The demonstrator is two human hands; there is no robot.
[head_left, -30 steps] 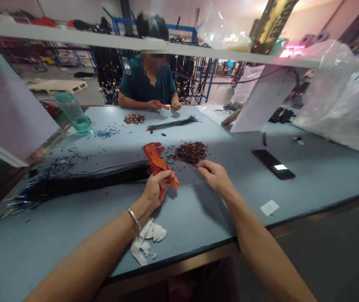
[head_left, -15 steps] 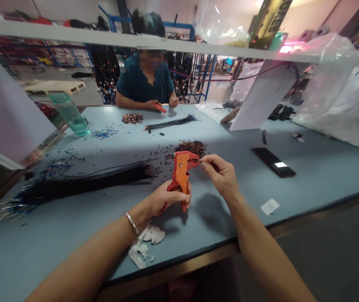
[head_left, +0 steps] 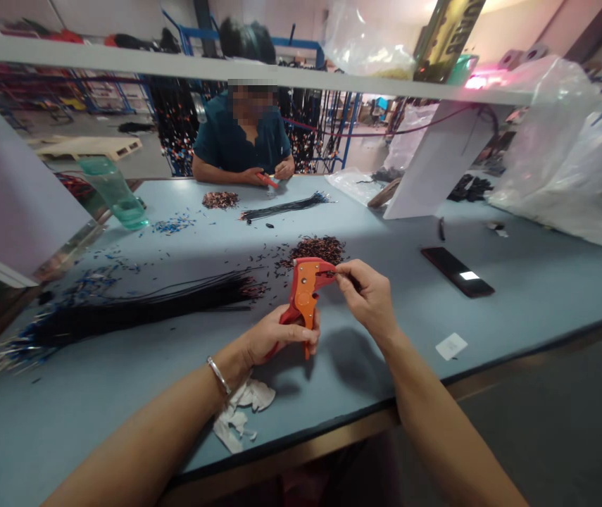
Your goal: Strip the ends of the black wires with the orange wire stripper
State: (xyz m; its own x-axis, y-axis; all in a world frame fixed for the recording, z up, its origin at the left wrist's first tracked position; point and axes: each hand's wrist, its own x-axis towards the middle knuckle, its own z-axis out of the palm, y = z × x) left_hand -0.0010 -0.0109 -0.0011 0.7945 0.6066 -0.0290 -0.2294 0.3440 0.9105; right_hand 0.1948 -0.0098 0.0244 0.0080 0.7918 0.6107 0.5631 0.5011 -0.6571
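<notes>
My left hand is wrapped round the handles of an orange and red wire stripper, held upright above the table. Its jaws point to the right. At the jaw opening, the thumb and forefinger of my right hand are pinched together on what looks like a thin dark wire, mostly hidden by the fingers. Just behind the tool's head lies a heap of small dark and copper-coloured scraps. A long bundle of black wires, with blue and bare ends at the left, stretches across the table left of my hands.
Opposite me a person holds a red tool near a smaller wire bundle. A phone, a white label, crumpled tissue and a green bottle are on the table. A shelf crosses overhead.
My right fingertips are slightly closer to the jaws of the wire stripper. The view has shifted a little. My left hand keeps the same hold.
</notes>
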